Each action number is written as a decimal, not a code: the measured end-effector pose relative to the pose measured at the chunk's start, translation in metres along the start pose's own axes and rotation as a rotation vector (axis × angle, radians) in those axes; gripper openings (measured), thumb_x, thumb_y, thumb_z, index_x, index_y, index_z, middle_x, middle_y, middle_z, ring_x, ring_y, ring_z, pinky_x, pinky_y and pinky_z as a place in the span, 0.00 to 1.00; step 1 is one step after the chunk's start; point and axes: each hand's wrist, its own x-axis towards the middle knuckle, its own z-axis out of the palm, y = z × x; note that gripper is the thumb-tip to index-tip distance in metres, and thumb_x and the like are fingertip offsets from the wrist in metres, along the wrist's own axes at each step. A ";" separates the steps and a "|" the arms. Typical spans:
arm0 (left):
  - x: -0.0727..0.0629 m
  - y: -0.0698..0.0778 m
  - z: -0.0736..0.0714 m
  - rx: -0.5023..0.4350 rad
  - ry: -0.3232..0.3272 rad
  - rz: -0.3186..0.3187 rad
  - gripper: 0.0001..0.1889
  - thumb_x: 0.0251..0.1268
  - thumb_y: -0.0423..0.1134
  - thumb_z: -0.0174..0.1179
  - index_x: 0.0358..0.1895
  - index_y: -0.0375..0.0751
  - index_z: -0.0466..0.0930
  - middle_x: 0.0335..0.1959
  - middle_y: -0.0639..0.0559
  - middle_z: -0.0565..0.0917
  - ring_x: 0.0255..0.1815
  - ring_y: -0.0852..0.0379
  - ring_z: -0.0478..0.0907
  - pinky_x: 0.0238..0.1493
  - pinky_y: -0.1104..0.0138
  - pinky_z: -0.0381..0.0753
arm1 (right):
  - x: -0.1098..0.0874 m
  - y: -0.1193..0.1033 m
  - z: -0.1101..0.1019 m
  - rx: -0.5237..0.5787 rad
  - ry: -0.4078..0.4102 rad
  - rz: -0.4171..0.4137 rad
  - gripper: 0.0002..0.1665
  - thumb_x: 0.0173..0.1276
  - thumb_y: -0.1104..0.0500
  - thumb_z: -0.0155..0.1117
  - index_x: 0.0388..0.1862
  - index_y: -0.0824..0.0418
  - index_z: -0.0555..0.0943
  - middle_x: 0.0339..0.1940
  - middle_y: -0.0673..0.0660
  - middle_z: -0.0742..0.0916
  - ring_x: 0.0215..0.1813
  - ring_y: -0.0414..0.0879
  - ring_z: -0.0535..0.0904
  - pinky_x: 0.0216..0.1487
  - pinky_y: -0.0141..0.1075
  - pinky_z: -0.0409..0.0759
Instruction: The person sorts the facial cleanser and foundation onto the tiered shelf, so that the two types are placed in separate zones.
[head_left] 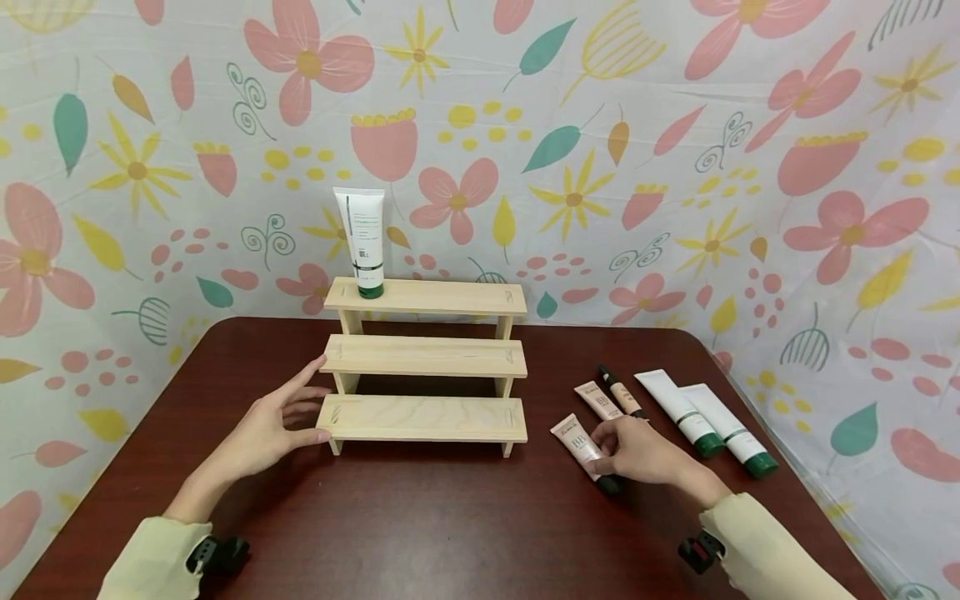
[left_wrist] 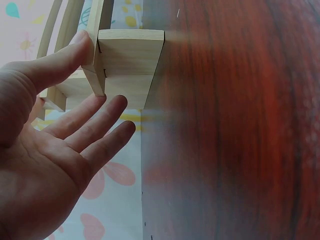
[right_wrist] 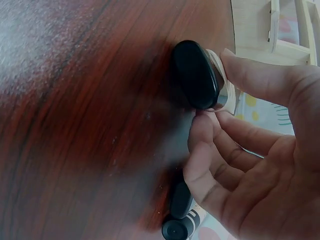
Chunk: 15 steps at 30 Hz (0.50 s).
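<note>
A three-step wooden display stand (head_left: 423,421) stands at the back of the table. At its left end is my left hand (head_left: 266,425), fingers extended, thumb by the lowest step and index fingertip by the middle one. In the left wrist view the thumb (left_wrist: 60,62) lies along the edge of a wooden board (left_wrist: 127,52). On the right, my right hand (head_left: 641,450) pinches a pinkish BB cream tube (head_left: 576,442) between thumb and fingers. Its black cap (right_wrist: 195,75) faces the right wrist camera, close over the table.
A white tube with a green cap (head_left: 365,237) stands on the top step, at the left. Right of the held tube lie another BB cream tube (head_left: 596,400), a slim black-capped tube (head_left: 622,395) and two white green-capped tubes, one nearer (head_left: 727,427) and one farther (head_left: 675,404).
</note>
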 end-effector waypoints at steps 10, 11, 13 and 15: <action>0.001 0.000 0.000 -0.023 -0.002 -0.011 0.57 0.61 0.33 0.78 0.87 0.58 0.50 0.67 0.32 0.78 0.62 0.37 0.81 0.61 0.44 0.80 | -0.001 -0.001 0.003 0.035 0.017 -0.010 0.15 0.59 0.56 0.84 0.38 0.59 0.85 0.27 0.47 0.84 0.29 0.40 0.78 0.31 0.33 0.77; 0.001 0.000 0.000 -0.024 -0.002 -0.009 0.56 0.61 0.33 0.78 0.87 0.58 0.50 0.67 0.32 0.78 0.62 0.37 0.81 0.61 0.44 0.80 | -0.001 -0.002 0.002 0.037 0.023 -0.010 0.15 0.59 0.57 0.84 0.38 0.59 0.85 0.27 0.47 0.83 0.29 0.40 0.78 0.31 0.33 0.77; 0.000 0.001 0.000 -0.028 -0.002 -0.008 0.56 0.61 0.33 0.78 0.87 0.59 0.51 0.67 0.32 0.78 0.62 0.37 0.81 0.61 0.43 0.80 | -0.002 -0.003 0.002 0.044 0.032 -0.006 0.15 0.59 0.57 0.84 0.38 0.59 0.85 0.27 0.47 0.83 0.29 0.41 0.78 0.30 0.33 0.77; 0.000 0.001 0.000 -0.034 -0.001 -0.010 0.56 0.61 0.33 0.78 0.87 0.59 0.51 0.67 0.32 0.78 0.62 0.37 0.81 0.62 0.43 0.80 | -0.003 -0.005 0.002 0.053 0.046 0.001 0.16 0.59 0.57 0.84 0.39 0.59 0.85 0.28 0.48 0.84 0.29 0.42 0.78 0.30 0.34 0.77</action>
